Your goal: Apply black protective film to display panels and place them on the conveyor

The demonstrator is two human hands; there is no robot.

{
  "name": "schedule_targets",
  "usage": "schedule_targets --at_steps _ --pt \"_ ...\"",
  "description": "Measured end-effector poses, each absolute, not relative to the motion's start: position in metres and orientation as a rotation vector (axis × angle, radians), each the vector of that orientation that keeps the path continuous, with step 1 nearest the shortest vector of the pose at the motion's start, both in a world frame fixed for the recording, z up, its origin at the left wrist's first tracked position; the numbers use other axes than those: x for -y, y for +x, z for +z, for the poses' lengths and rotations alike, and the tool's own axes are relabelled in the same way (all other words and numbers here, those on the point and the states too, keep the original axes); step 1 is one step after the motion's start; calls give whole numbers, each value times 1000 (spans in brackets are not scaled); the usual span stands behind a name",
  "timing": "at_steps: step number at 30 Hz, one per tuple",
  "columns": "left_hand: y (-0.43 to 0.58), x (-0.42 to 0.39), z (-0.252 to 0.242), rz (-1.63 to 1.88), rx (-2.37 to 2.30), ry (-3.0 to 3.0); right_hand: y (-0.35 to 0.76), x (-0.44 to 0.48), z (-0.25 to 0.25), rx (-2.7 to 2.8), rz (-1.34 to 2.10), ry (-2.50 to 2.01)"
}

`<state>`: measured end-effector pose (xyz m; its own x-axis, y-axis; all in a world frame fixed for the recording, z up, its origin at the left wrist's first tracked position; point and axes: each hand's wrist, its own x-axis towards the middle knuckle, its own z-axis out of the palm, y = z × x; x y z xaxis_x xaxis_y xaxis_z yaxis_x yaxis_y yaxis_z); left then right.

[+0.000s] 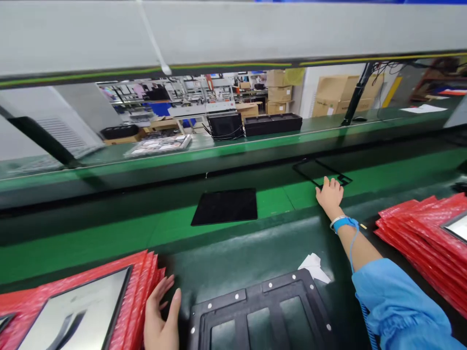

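My right hand (330,194) reaches out over the green belt, its fingers on the near edge of a thin black rectangular frame (305,173); the fingertips partly cover that edge. Low in the view, my left hand (162,316) holds nothing, thumb and fingers apart, beside a stack of red bubble-wrap sheets (140,291). A flat screen panel (83,311) lies on that stack. Between my hands sits a black fixture tray (255,311) with cut-out windows and white dots. A flat black panel (228,206) rests on the belt, left of the frame.
The green belt (171,231) runs across the bench. More red bubble-wrap sheets (419,238) are piled at the right, and a crumpled white paper (314,266) lies behind the fixture tray. Beyond the belt, a ledge carries a black box (273,125). A white overhead beam (233,34) spans the top.
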<state>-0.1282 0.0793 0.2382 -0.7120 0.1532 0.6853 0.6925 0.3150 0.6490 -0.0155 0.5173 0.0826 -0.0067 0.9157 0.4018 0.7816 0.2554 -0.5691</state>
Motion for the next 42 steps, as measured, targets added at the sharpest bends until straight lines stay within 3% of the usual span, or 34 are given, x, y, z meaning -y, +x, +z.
schedule_targets --at_steps 12,19,25,27,31,36,42 --pt "-134 -77 237 -1304 2134 -791 -9 -493 129 2032 460 -1333" --pt "-163 -74 225 -1158 2014 -946 31 -428 151 2039 589 -905" --pt "-121 -57 208 -695 1563 -1272 88 -321 91 2034 451 -344" --pt "-92 -40 209 -690 1448 -1273 100 -292 62 1847 356 84" --pt "-67 14 228 -406 1282 -1101 110 -251 27 1881 249 248" --pt "-93 76 263 -309 1737 -577 115 -222 20 1976 256 385" --pt "-96 75 274 -124 2227 -242 111 -219 13 2046 244 428"
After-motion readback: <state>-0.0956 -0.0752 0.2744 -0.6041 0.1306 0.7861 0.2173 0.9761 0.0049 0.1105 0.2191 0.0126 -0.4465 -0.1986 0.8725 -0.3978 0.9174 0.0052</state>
